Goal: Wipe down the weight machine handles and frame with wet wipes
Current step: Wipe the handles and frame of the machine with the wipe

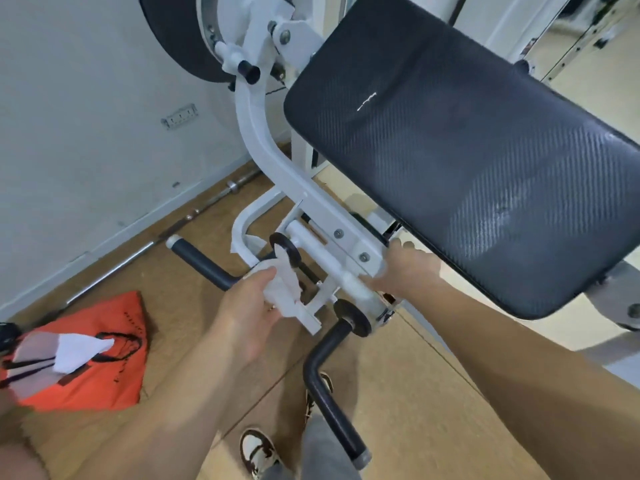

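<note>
A white weight machine frame arm [263, 147] curves down to a bracket with two black handles: the left handle [201, 263] and the right handle [332, 407]. My left hand [249, 313] presses a crumpled white wet wipe [282, 289] against the white bracket between the handles. My right hand [403, 271] grips the end of the white frame bar [356, 251] by the bolts, just under the black arm pad [467, 150].
An orange bag [114, 368] lies on the wooden floor at the left with a wipe pack and white wipe [79, 351] over it. A barbell [138, 251] lies along the wall. My shoes [258, 452] are below the right handle.
</note>
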Demonstrator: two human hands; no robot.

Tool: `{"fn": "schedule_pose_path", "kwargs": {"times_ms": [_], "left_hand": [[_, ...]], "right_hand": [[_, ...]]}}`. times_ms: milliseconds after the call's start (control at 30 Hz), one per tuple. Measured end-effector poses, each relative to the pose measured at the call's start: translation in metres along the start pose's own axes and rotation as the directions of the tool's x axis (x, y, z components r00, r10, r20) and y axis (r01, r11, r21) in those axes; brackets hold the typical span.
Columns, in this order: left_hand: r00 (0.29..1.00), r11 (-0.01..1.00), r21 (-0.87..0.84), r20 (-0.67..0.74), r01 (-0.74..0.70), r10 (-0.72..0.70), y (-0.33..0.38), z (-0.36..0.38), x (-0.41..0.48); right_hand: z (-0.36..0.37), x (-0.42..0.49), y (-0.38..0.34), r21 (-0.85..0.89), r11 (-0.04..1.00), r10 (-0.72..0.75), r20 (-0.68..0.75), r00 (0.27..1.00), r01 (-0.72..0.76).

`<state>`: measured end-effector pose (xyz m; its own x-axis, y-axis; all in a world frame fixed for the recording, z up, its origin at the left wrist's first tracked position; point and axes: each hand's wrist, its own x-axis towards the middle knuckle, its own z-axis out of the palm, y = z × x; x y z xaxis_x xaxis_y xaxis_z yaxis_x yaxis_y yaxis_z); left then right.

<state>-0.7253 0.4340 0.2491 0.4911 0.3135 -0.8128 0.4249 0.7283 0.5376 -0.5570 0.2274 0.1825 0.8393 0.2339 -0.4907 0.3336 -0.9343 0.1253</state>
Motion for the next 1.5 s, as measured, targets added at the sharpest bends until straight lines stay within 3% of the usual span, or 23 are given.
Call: {"fn": "schedule_pose_path", "kwargs": {"times_ms": [67, 133, 300, 400, 467, 567, 633, 700, 767, 933, 1000, 1067, 1167, 1233, 1300, 1333, 1400, 1433, 1500], "left_hand": [[1.0, 0.999, -0.035, 0.003, 0.03, -0.03, 0.011, -0.003, 0.01], [0.999, 0.997, -0.064, -0.01, 0.041, -0.042, 0.02, -0.009, 0.014], [0.998, 0.997, -0.074, -0.067, -0.013, 0.008, 0.043, -0.022, 0.03], [0.976, 0.966, 0.231, -0.152, -0.118, 0.155, 0.059, -0.021, 0.04], [0.926, 0.793, 0.565, -0.126, -0.227, 0.355, 0.065, -0.018, 0.048], [0.827, 0.331, 0.857, 0.174, -0.394, 0.535, 0.054, -0.013, 0.069], [0.842, 0.027, 0.933, 0.312, -0.359, 0.441, 0.031, -0.013, 0.093], [0.93, -0.213, 0.948, 0.285, -0.238, 0.23, 0.004, -0.016, 0.114], [0.967, -0.297, 0.936, 0.23, -0.189, 0.109, -0.01, -0.019, 0.126], [0.951, -0.215, 0.931, 0.309, -0.296, 0.03, 0.014, -0.029, 0.142], [0.925, -0.22, 0.916, 0.365, -0.336, 0.107, 0.018, -0.031, 0.15], [0.898, -0.351, 0.885, 0.391, -0.306, 0.204, 0.012, -0.027, 0.154], [0.884, -0.556, 0.818, 0.361, -0.148, 0.296, -0.004, -0.016, 0.164], [0.897, -0.53, 0.842, 0.309, -0.104, 0.315, -0.004, -0.007, 0.175], [0.922, -0.402, 0.904, 0.272, -0.146, 0.276, 0.001, -0.004, 0.194], [0.946, -0.283, 0.943, 0.243, -0.177, 0.216, 0.006, -0.004, 0.203], [0.987, 0.124, 0.982, 0.151, -0.144, -0.055, 0.022, -0.007, 0.217], [0.961, 0.283, 0.957, 0.131, -0.058, -0.245, 0.029, -0.01, 0.222], [0.851, 0.374, 0.925, 0.142, 0.068, -0.506, 0.036, -0.015, 0.228]], "right_hand": [[-0.002, 0.006, -0.021, 0.039, 0.976, -0.203, -0.208, 0.957, 0.216], [-0.006, 0.015, -0.044, 0.121, 0.924, -0.315, -0.291, 0.903, 0.362], [-0.019, 0.071, -0.077, 0.308, 0.913, -0.203, -0.224, 0.953, 0.267], [-0.021, 0.091, -0.079, 0.427, 0.884, -0.181, -0.06, 0.982, 0.19], [-0.02, 0.094, -0.078, 0.442, 0.881, -0.18, -0.018, 0.984, 0.169], [-0.024, 0.095, -0.08, 0.404, 0.899, -0.162, -0.044, 0.986, 0.166], [-0.03, 0.1, -0.083, 0.368, 0.92, -0.152, 0.009, 0.988, 0.138], [-0.032, 0.104, -0.088, 0.352, 0.932, -0.111, 0.036, 0.993, 0.091], [-0.029, 0.105, -0.093, 0.357, 0.932, -0.067, -0.005, 0.998, 0.065], [-0.02, 0.104, -0.095, 0.391, 0.917, -0.055, -0.079, 0.995, 0.081], [-0.02, 0.105, -0.096, 0.401, 0.912, -0.063, -0.081, 0.995, 0.091], [-0.019, 0.107, -0.096, 0.403, 0.91, -0.07, -0.082, 0.994, 0.097], [-0.015, 0.112, -0.094, 0.41, 0.906, -0.068, -0.094, 0.993, 0.101], [-0.013, 0.115, -0.093, 0.414, 0.904, -0.075, -0.094, 0.993, 0.108], [-0.013, 0.116, -0.094, 0.421, 0.901, -0.078, -0.088, 0.993, 0.108], [-0.013, 0.116, -0.094, 0.425, 0.899, -0.076, -0.083, 0.994, 0.104], [-0.015, 0.114, -0.095, 0.43, 0.897, -0.071, -0.085, 0.994, 0.101], [-0.016, 0.113, -0.095, 0.433, 0.895, -0.071, -0.087, 0.994, 0.102], [-0.017, 0.114, -0.095, 0.431, 0.897, -0.071, -0.081, 0.994, 0.099]]}}
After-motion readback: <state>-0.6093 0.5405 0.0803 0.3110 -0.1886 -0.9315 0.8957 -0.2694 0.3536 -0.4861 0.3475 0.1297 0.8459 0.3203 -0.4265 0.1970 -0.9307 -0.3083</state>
